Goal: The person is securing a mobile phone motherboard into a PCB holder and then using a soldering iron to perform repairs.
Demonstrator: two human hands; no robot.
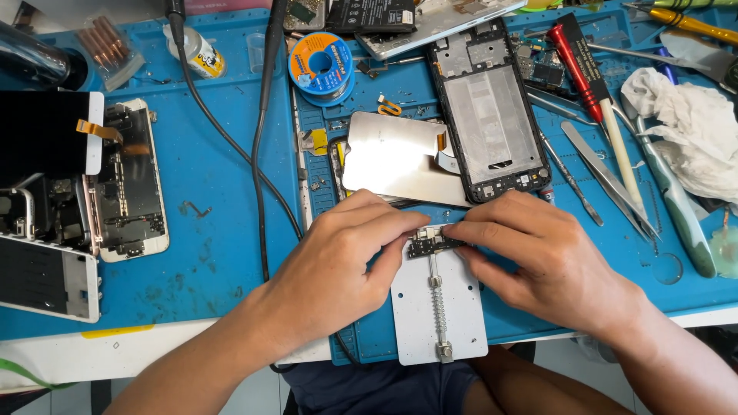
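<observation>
Both the left hand (338, 257) and right hand (538, 257) pinch the small black circuit board (432, 244) on the grey metal clamping plate (438, 307); it looks light, stiff, fragile, best gripped by its edges.

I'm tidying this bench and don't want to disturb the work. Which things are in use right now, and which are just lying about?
In use:
left hand
right hand
small circuit board
metal holder plate

Lying about:
solder spool
open phone frame
tweezers
red-handled screwdriver
white cloth
opened phone at left
</observation>
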